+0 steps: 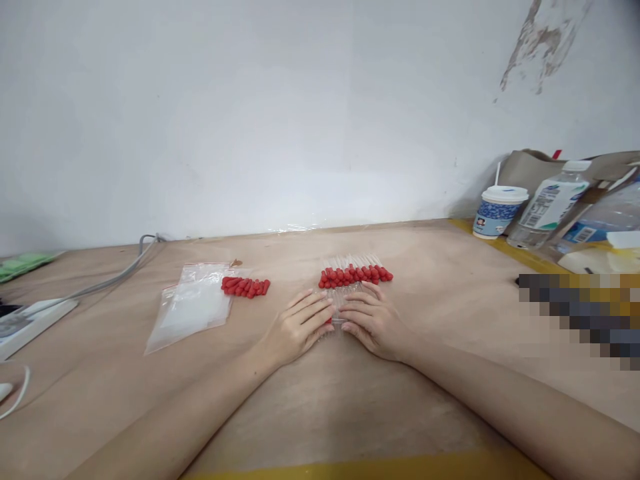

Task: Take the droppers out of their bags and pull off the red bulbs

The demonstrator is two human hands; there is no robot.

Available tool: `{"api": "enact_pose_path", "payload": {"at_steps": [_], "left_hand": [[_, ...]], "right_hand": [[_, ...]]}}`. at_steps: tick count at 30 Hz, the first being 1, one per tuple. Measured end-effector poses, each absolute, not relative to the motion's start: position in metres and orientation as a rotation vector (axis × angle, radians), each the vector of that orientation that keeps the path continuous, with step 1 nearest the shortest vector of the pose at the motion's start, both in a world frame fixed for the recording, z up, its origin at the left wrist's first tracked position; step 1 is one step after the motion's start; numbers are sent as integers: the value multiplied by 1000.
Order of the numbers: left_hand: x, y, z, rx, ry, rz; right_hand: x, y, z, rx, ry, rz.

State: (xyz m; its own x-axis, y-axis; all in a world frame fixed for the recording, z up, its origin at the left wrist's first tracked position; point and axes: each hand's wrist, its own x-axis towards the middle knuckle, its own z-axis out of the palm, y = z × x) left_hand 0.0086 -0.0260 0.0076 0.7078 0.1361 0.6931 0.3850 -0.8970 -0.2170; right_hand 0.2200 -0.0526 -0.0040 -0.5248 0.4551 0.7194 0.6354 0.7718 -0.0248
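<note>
My left hand lies palm down on a clear plastic bag, with its fingers stretched out. My right hand rests on the bag's other side, fingers also extended and flat. A bit of red shows beside the left fingertips; the rest of it is hidden under that hand. Just beyond both hands lies a row of thin pale sticks with red bulb-like ends, the red ends toward me. To the left is a smaller pile of red bulb-like pieces, partly over flat clear zip bags.
At the right stand a lidded paper cup with a straw and a tilted plastic bottle, near a beige bag. Grey cables and a white power strip lie at the left. A white wall rises behind the table.
</note>
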Motion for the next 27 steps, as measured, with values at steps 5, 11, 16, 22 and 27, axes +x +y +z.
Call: {"api": "enact_pose_path", "payload": {"at_steps": [5, 11, 16, 22, 27], "left_hand": [[7, -25, 4, -2536, -330, -1006], [8, -26, 5, -2513, -277, -967], [9, -31, 9, -2554, -299, -919], [7, -32, 8, -2617, -311, -888], [7, -30, 8, -2663, -313, -895]], "right_hand": [[217, -56, -1, -784, -2231, -270], [214, -53, -6, -677, -2209, -256], [214, -53, -7, -568, -2205, -312], [215, -56, -1, -517, -2237, -456], [218, -55, 0, -466, -2273, -558]]}}
